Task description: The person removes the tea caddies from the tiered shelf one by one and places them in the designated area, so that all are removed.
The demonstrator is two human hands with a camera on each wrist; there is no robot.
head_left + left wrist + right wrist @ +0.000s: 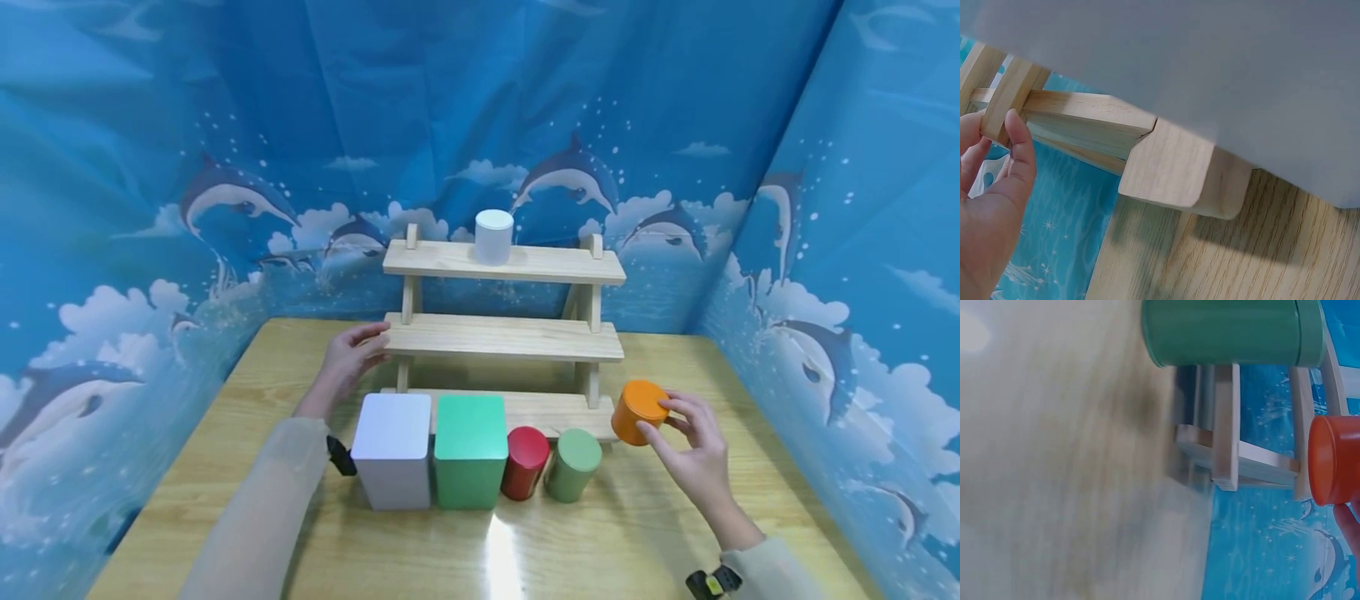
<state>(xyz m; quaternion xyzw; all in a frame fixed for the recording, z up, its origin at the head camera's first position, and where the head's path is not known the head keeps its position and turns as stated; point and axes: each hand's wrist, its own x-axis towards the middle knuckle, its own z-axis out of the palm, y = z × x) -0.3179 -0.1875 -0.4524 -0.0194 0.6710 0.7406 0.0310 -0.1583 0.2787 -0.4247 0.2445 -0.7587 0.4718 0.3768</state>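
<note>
An orange cylindrical canister (640, 412) is held by my right hand (697, 450), thumb and fingers on its side, off the right end of the lowest shelf. The right wrist view has the canister (1338, 461) at its right edge, above the table. My left hand (351, 367) grips the left end of the middle shelf of a three-step wooden stand (502, 335). In the left wrist view, thumb and fingers pinch that board's end (1007, 112). On the top shelf stands a white cylindrical canister (493, 238).
In front of the stand, a white box (393, 454), a green box (471, 454), a red canister (525, 463) and a light green canister (573, 467) form a row on the wooden table (420, 554). Blue dolphin-print cloth (450, 108) hangs behind and at both sides.
</note>
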